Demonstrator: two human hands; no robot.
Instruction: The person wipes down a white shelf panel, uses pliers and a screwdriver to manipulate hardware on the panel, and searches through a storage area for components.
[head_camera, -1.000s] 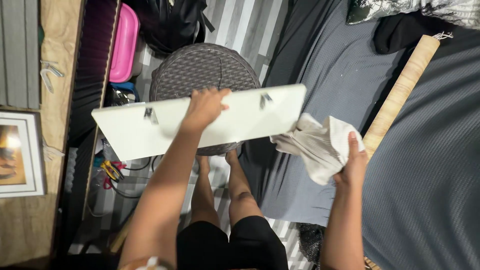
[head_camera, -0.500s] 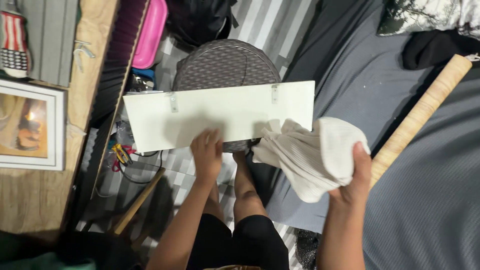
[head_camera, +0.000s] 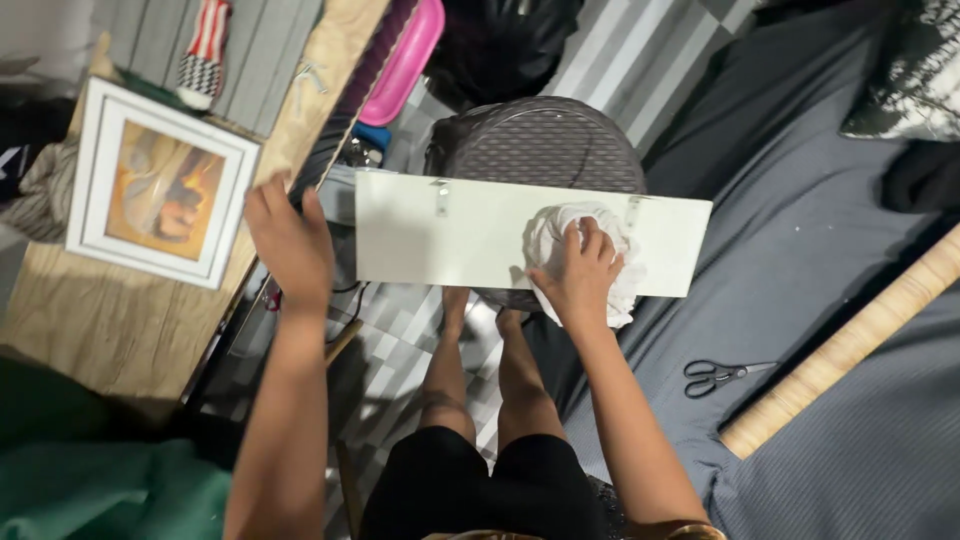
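A long white board (head_camera: 460, 240) with two small metal brackets lies across a dark woven stool (head_camera: 540, 140). My right hand (head_camera: 580, 275) presses a crumpled white cloth (head_camera: 560, 225) onto the right half of the board. Raised beside the board's left end is my left hand (head_camera: 290, 245), thumb apart from the fingers, with nothing seen in it. Whether it touches the board I cannot tell. My bare legs show below the board.
A framed picture (head_camera: 160, 195) lies on a wooden surface (head_camera: 130, 330) at the left. A pink tub (head_camera: 405, 55) stands behind the stool. Right of me is a grey bed (head_camera: 830, 200) with black scissors (head_camera: 720, 375) and a long wooden strip (head_camera: 850, 345).
My right hand brought the cloth down onto the board. My left hand left the board's front edge and moved out to its left end. The view shifted right.
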